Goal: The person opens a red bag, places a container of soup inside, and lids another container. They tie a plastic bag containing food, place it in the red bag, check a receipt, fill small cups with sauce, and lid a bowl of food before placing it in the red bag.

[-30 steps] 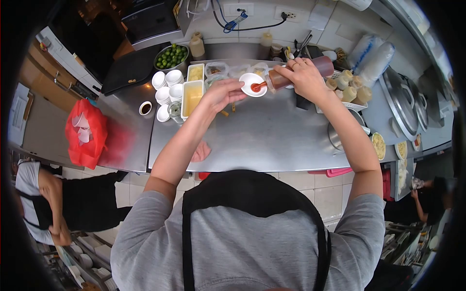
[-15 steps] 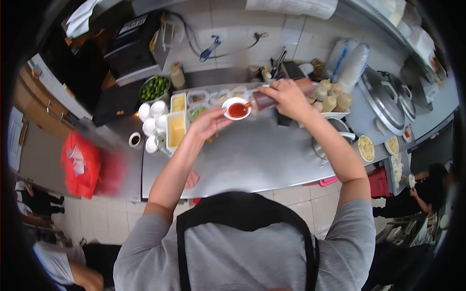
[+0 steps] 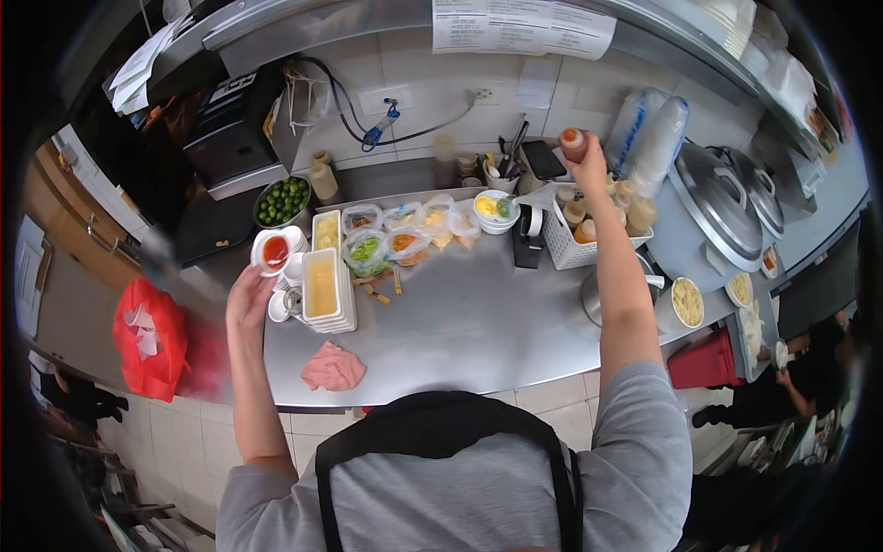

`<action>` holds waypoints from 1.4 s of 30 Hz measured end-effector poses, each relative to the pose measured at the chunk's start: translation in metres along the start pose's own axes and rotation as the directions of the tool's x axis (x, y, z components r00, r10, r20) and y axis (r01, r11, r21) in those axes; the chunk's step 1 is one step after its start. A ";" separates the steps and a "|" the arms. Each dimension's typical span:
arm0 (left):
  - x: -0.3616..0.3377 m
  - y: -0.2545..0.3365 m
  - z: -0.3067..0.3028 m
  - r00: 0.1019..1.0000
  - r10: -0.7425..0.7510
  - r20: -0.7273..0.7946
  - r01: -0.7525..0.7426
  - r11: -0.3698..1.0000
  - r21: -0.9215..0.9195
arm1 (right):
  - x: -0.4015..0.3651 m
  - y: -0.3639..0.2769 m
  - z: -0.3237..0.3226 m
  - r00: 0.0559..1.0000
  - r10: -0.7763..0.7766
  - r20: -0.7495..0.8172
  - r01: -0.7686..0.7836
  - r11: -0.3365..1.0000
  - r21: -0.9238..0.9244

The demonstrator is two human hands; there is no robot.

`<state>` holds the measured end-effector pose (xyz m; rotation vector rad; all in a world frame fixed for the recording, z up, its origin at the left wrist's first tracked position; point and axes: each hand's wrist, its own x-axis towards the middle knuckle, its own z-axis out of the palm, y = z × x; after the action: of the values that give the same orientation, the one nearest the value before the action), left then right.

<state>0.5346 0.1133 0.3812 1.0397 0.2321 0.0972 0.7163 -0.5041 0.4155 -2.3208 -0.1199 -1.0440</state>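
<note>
Fingers (image 3: 258, 280) of the left hand (image 3: 246, 299) pinch a white sauce dish (image 3: 258, 246) over stacked white dishes (image 3: 278, 309), apparently keeping it near level so its red sauce (image 3: 275, 251) does not spill, while the right hand (image 3: 591, 165) curls around a squeeze bottle (image 3: 572, 142) above a white basket (image 3: 567, 255) of similar bottles (image 3: 641, 216), seemingly their storage place. Just right of the left hand, stacked rectangular tubs (image 3: 342, 324) keep pale yellow liquid (image 3: 321, 285) within reach, with a crumpled pink cloth (image 3: 333, 366) closer in. Beyond the right hand, blue lettering on a plastic sleeve (image 3: 636, 133) is illegible, as are the small rows on the printed sheet (image 3: 524, 28) beyond both hands; no brand can be read.
</note>
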 end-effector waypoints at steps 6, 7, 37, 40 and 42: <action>-0.022 -0.020 -0.181 0.923 0.017 -0.385 -0.021 1.000 -0.006 | -0.014 0.033 0.014 0.958 0.284 -0.039 -0.286 0.956 -0.069; -0.030 -0.027 -0.207 0.892 0.015 -0.452 -0.030 0.999 -0.027 | -0.016 0.040 0.017 0.941 0.336 -0.021 -0.337 0.938 -0.077; 0.126 -0.058 -0.116 0.802 0.580 -0.147 0.219 -0.055 0.974 | -0.002 -0.086 -0.025 0.980 0.094 -0.174 -0.014 0.911 0.412; 0.107 -0.046 -0.101 0.680 0.715 -0.162 0.189 0.041 0.981 | -0.010 -0.113 -0.013 0.999 0.027 0.044 -0.044 0.902 0.429; 0.095 -0.031 -0.093 0.694 0.621 -0.364 0.049 0.464 0.885 | -0.020 -0.146 -0.006 0.982 -0.029 0.186 -0.057 0.894 0.444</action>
<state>0.6043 0.1944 0.2953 2.0589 0.8044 0.7918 0.6539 -0.3840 0.4732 -1.9837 -0.3777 -0.6948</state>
